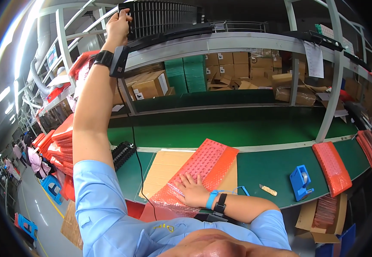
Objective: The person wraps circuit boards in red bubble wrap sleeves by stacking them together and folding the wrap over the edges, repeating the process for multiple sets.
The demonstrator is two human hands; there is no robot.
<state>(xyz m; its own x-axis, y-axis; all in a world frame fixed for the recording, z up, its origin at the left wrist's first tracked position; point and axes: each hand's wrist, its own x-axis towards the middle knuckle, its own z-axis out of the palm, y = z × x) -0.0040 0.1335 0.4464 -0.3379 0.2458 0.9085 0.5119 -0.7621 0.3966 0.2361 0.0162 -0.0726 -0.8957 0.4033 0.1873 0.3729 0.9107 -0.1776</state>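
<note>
The left hand (118, 28) grips a black rack's (162, 18) edge up high, while over the cardboard (161, 169) the right hand (191, 192), spread flat, rests on a red bubble bag (213, 159), seemingly laid out already, its filling and sealing impossible to judge.

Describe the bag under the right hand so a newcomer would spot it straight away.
On the green worktable, find the tan cardboard sheet left of the blue tape dispenser. Lying slantwise across it is the red bubble-wrap bag. Unlike the red bags at the table's right end, it has the right hand spread on it.
</note>
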